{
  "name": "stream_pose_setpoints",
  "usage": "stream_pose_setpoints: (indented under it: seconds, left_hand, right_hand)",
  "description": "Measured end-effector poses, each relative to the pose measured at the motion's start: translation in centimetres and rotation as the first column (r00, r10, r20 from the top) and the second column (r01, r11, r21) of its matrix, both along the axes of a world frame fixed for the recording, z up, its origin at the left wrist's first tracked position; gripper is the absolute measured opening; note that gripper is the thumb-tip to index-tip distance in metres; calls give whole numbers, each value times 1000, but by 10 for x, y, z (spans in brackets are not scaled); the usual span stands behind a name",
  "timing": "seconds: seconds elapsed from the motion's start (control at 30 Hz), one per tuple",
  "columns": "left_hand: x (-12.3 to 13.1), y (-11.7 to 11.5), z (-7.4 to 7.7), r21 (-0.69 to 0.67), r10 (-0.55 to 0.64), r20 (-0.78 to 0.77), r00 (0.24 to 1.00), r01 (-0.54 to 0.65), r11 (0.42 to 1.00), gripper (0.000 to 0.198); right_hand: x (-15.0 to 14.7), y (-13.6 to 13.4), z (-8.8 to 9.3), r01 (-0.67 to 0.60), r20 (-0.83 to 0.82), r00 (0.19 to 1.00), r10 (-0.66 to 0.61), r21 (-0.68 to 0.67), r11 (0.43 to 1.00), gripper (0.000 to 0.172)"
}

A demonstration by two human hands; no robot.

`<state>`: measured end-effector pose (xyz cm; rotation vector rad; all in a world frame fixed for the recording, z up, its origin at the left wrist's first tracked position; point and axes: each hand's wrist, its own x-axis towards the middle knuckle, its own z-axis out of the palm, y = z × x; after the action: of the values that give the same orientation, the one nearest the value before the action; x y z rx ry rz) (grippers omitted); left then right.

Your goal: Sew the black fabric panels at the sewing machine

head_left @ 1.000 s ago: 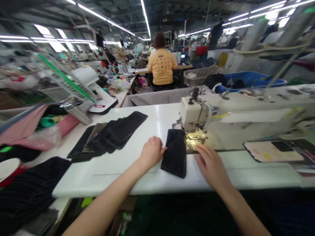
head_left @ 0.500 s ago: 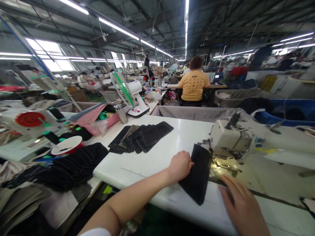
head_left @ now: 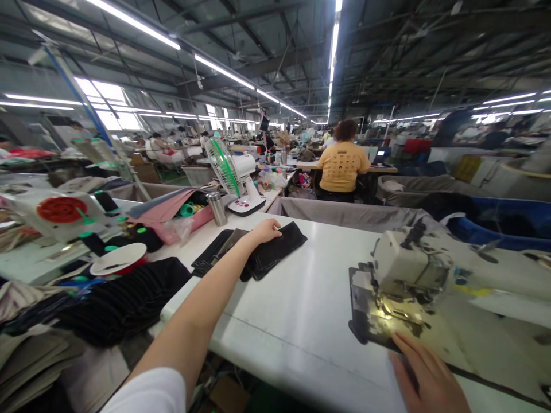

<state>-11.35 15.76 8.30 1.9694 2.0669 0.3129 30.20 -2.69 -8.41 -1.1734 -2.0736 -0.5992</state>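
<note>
My left hand (head_left: 267, 229) is stretched far out to the left and lies flat on the top piece of a fanned stack of dark fabric pieces (head_left: 279, 249) on the white sewing table (head_left: 301, 321). Its fingers are extended, touching the cloth. My right hand (head_left: 424, 376) rests open on the table at the bottom right, fingertips at the edge of the lit plate under the sewing machine (head_left: 413, 269). No fabric lies under the machine's needle.
A heap of dark cloth (head_left: 124, 298) hangs off the table's left end beside a white bowl (head_left: 118, 258). A desk fan (head_left: 232, 172), a metal flask (head_left: 218, 209) and pink cloth (head_left: 166, 206) stand behind the stack. A person in a yellow shirt (head_left: 343, 166) sits beyond; a blue bin (head_left: 495, 229) stands at right.
My left hand has carried the dark piece from beside the machine over to the stack at the left. The view has swung left and up. My right hand has stayed by the machine plate.
</note>
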Motion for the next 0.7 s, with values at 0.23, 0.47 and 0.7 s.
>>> stream_pose_setpoints:
  seconds: [0.23,0.47,0.7]
  left_hand:
    - [7,0,-26,37,132,-139,981,-128,991,35]
    - [12,-8,-13,99,94,7,996,-95,991,20]
    - [-2,32,40,89,59,275,960,-86,992,29]
  right_hand:
    - [14,9,-19,-44,85,996,42,18,999,39]
    - [18,10,-23,-43,109,993,46,-30,999,39]
    - [15,4,-16,-48,74,996,51,-31,998,38]
